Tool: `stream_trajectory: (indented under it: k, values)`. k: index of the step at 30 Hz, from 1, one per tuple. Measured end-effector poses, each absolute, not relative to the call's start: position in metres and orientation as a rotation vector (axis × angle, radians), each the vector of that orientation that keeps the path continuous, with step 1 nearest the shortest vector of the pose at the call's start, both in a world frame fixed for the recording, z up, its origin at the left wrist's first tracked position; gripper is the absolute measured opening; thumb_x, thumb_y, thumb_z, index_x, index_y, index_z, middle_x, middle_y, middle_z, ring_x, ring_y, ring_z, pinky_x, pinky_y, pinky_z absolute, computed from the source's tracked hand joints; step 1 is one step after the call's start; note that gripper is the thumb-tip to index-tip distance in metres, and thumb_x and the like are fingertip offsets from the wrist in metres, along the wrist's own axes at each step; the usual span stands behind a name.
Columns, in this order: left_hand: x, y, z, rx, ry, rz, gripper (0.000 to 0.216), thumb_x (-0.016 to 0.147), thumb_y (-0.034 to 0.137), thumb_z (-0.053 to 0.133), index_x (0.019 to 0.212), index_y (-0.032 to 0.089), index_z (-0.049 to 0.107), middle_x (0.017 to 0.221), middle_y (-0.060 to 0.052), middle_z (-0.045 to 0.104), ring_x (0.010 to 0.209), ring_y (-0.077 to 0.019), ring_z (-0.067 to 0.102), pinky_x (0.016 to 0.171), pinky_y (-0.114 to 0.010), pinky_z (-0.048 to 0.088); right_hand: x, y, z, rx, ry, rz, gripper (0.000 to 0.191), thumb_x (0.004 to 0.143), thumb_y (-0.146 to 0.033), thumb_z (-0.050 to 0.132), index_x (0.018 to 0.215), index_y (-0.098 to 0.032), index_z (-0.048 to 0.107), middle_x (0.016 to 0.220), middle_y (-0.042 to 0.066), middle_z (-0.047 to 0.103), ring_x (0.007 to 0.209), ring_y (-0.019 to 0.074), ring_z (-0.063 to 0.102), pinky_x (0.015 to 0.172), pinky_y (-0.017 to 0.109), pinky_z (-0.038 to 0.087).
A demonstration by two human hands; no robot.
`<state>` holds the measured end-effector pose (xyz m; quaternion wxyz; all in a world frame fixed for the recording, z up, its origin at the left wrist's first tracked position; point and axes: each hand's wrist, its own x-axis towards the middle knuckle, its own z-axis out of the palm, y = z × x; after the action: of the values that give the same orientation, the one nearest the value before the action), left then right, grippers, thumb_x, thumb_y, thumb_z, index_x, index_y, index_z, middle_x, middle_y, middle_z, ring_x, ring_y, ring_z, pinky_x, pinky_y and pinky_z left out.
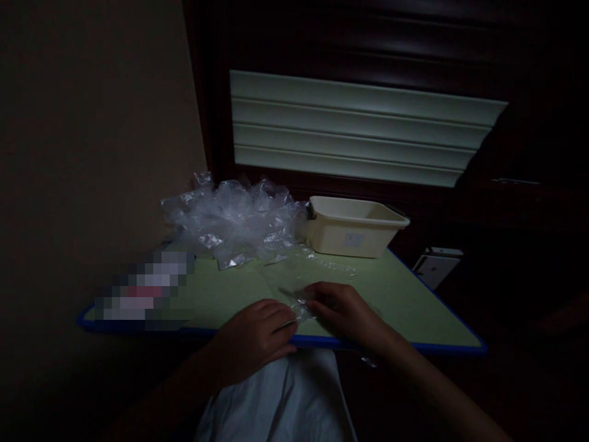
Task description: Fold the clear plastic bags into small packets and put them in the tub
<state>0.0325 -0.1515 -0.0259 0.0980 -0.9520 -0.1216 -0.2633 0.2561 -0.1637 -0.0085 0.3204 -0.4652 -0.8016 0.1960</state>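
Observation:
A clear plastic bag (304, 311) lies low over the near edge of the green-topped table (230, 287), between my two hands. My left hand (257, 334) is closed, its curled fingertips on the bag's left side. From the right, my right hand (345, 310) pinches the same bag between thumb and fingers. Dim light makes the bag's outline hard to follow. Behind the hands, a big heap of crumpled clear plastic bags (239, 218) covers the table's back left.
A cream plastic bin (352, 236) with a small label stands at the back right. A blurred-out flat item (147, 288) lies on the left. Beyond the table's right edge is a white box (437, 267). A louvred panel (359, 129) rises behind; a wall borders the left.

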Motion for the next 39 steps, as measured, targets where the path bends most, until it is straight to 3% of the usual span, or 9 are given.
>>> stream_trajectory:
  k: [4, 9, 14, 19, 23, 28, 35, 39]
  values:
    - [0.032, -0.152, -0.025, -2.821, -0.353, -0.792, 0.022, 0.084, 0.021, 0.071, 0.099, 0.010, 0.061, 0.100, -0.011, 0.067, 0.091, -0.0260, 0.062, 0.083, -0.041, 0.054, 0.255, -0.162, -0.013, -1.273, -2.057, 0.493, 0.037, 0.087, -0.016, 0.058, 0.123, -0.012, 0.056, 0.080, 0.006, 0.069, 0.069, 0.0177, 0.064, 0.064, 0.029, 0.048]
    - [0.031, -0.150, -0.026, -2.834, -0.337, -0.790, 0.019, 0.089, 0.021, 0.065, 0.102, 0.009, 0.059, 0.112, -0.013, 0.065, 0.097, -0.0271, 0.061, 0.085, -0.042, 0.052, 0.253, -0.158, -0.017, -1.322, -2.036, 0.446, 0.049, 0.083, -0.013, 0.062, 0.130, -0.011, 0.050, 0.079, 0.006, 0.068, 0.069, 0.0178, 0.063, 0.064, 0.029, 0.048]
    - [0.031, -0.148, -0.029, -2.862, -0.309, -0.780, 0.020, 0.099, 0.025, 0.048, 0.109, 0.009, 0.057, 0.114, -0.010, 0.066, 0.098, -0.0255, 0.060, 0.086, -0.041, 0.050, 0.253, -0.155, -0.019, -1.329, -2.065, 0.384, 0.035, 0.082, -0.014, 0.063, 0.117, -0.015, 0.061, 0.083, 0.006, 0.068, 0.069, 0.0167, 0.061, 0.065, 0.028, 0.047]
    - [0.031, -0.147, -0.029, -2.870, -0.315, -0.796, 0.023, 0.100, 0.026, 0.046, 0.110, 0.008, 0.057, 0.109, -0.009, 0.068, 0.098, -0.0264, 0.059, 0.085, -0.042, 0.050, 0.254, -0.156, -0.017, -1.304, -2.087, 0.305, 0.019, 0.087, -0.019, 0.059, 0.104, -0.016, 0.066, 0.084, 0.007, 0.066, 0.071, 0.0180, 0.060, 0.065, 0.030, 0.046]
    - [0.030, -0.147, -0.030, -2.870, -0.314, -0.803, 0.025, 0.101, 0.027, 0.044, 0.110, 0.008, 0.057, 0.110, -0.009, 0.068, 0.098, -0.0262, 0.059, 0.084, -0.042, 0.050, 0.258, -0.167, -0.011, -1.176, -2.130, 0.286, 0.019, 0.093, -0.022, 0.049, 0.098, -0.015, 0.066, 0.089, 0.009, 0.065, 0.080, 0.0184, 0.061, 0.072, 0.030, 0.048]
    - [0.029, -0.149, -0.031, -2.869, -0.325, -0.802, 0.027, 0.102, 0.029, 0.041, 0.111, 0.009, 0.057, 0.109, -0.009, 0.068, 0.097, -0.0256, 0.059, 0.085, -0.042, 0.050, 0.259, -0.180, -0.004, -1.019, -2.249, 0.277, 0.023, 0.092, -0.024, 0.050, 0.085, -0.015, 0.070, 0.090, 0.010, 0.067, 0.088, 0.0207, 0.061, 0.082, 0.035, 0.046]
    - [0.028, -0.149, -0.031, -2.844, -0.316, -0.792, 0.032, 0.102, 0.031, 0.039, 0.112, 0.007, 0.057, 0.122, -0.014, 0.062, 0.107, -0.0269, 0.058, 0.090, -0.043, 0.049, 0.257, -0.181, -0.002, -1.000, -2.318, 0.268, 0.025, 0.090, -0.017, 0.046, 0.079, -0.014, 0.069, 0.079, 0.008, 0.065, 0.078, 0.0195, 0.060, 0.075, 0.034, 0.046]
    - [0.027, -0.150, -0.029, -2.804, -0.344, -0.829, 0.032, 0.100, 0.035, 0.045, 0.113, 0.008, 0.057, 0.121, -0.013, 0.063, 0.114, -0.0302, 0.054, 0.093, -0.046, 0.047, 0.258, -0.181, -0.004, -1.002, -2.326, 0.272, 0.023, 0.088, -0.015, 0.047, 0.081, -0.015, 0.069, 0.082, 0.008, 0.066, 0.079, 0.0196, 0.060, 0.075, 0.035, 0.046]
